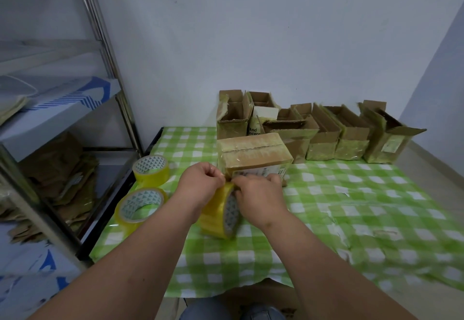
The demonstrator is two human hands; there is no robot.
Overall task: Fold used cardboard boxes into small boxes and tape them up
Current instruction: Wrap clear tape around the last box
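Pinching tape roll (221, 209) w/ both hands, box (253, 155) behind.

1 head-worn wide-angle view looks forward and down, close over the checked table (326, 219).

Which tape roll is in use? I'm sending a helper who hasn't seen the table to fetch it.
On the green checked tablecloth, just in front of the closed taped box, stands the yellow tape roll held by the left hand and right hand. Unlike the two spare rolls lying flat near the shelf, it stands on edge.
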